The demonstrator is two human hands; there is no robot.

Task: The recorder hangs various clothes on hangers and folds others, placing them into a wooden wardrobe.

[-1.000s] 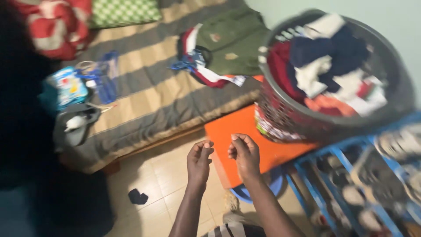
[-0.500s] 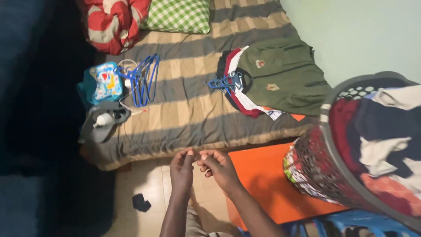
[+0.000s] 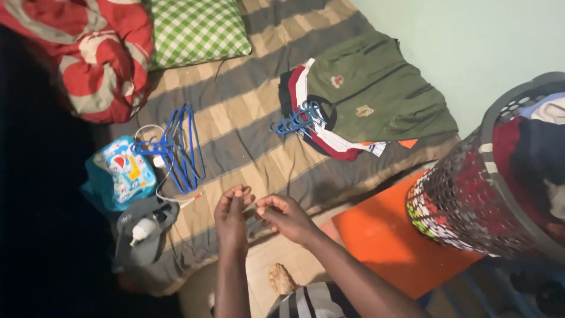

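Since the earlier frame, both hands have risen over the mattress edge. Left hand and right hand meet fingertip to fingertip, pinching something too small to identify. Blue hangers lie far left; folded green shirt far right. Laundry basket crowds the right side.
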